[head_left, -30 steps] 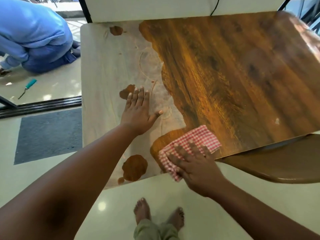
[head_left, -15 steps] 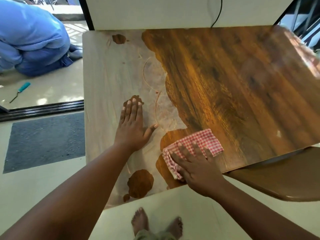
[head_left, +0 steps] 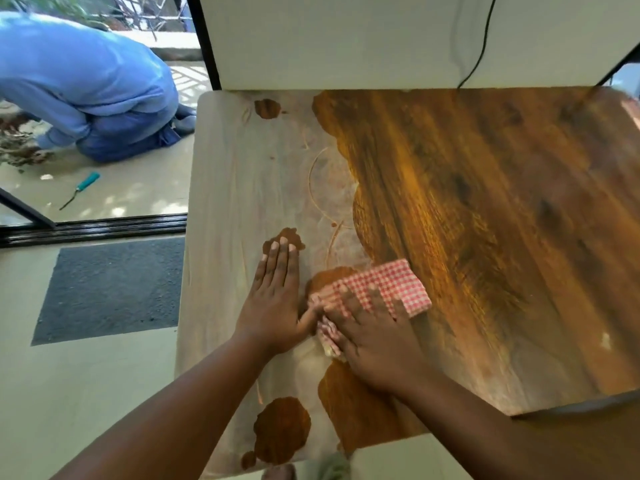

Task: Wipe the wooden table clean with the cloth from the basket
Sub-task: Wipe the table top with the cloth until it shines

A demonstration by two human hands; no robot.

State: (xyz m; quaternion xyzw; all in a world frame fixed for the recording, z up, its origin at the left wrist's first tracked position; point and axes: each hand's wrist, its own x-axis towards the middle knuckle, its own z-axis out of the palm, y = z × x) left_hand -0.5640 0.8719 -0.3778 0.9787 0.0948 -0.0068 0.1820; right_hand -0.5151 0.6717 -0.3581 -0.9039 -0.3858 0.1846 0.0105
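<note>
Head view — doormat (head_left: 110, 289) beside table (head_left: 485, 202)

A home by its doorway: doormat (head_left: 110, 289), sliding-door track (head_left: 93, 230), wooden table (head_left: 485, 220)

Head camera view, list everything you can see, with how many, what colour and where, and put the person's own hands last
wooden table: one, brown wood with a pale dusty film over its left part, centre
cloth: one, red and white check, on the table near its front
mat: one, dark grey, floor at left
tool: one, teal handle, floor beyond the door track
kneeling person: one, blue clothes, top left
cable: one, black, wall behind the table
left hand: flat on the dusty part
right hand: pressing the cloth
</note>
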